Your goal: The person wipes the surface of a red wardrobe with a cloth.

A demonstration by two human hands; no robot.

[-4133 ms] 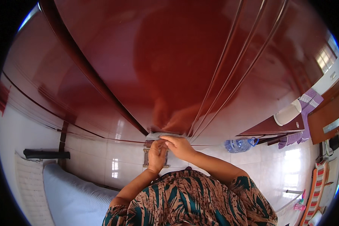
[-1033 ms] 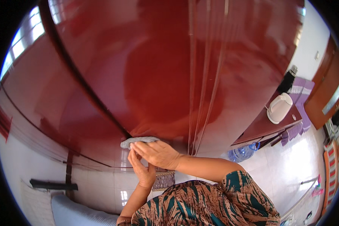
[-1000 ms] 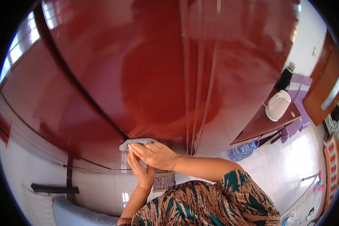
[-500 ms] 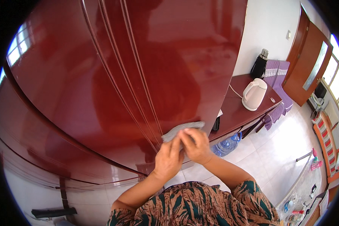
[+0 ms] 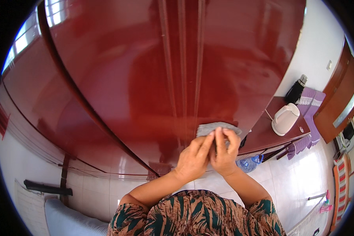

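A grey cloth [image 5: 209,128] lies against the glossy dark-red wardrobe door [image 5: 145,86], near its lower right part. My left hand [image 5: 193,158] and my right hand [image 5: 225,152] are side by side at the cloth's lower edge, fingers pointing up and closed on it. Part of the cloth is hidden behind the fingers. Three vertical grooves run down the door just above the cloth. The door mirrors a dark, blurred shape.
Right of the wardrobe stands a dark-red desk [image 5: 267,131] with a white electric kettle [image 5: 286,119] and a black thermos [image 5: 296,90]. Beneath it is a blue water jug [image 5: 248,163]. A purple-covered chair [image 5: 311,103] is beside the desk. A bed [image 5: 69,218] edge shows lower left.
The view has turned left, so the desk and kettle appear farther right and lower, and a bed has come in. Both hands remain on the cloth, now right of the grooves.
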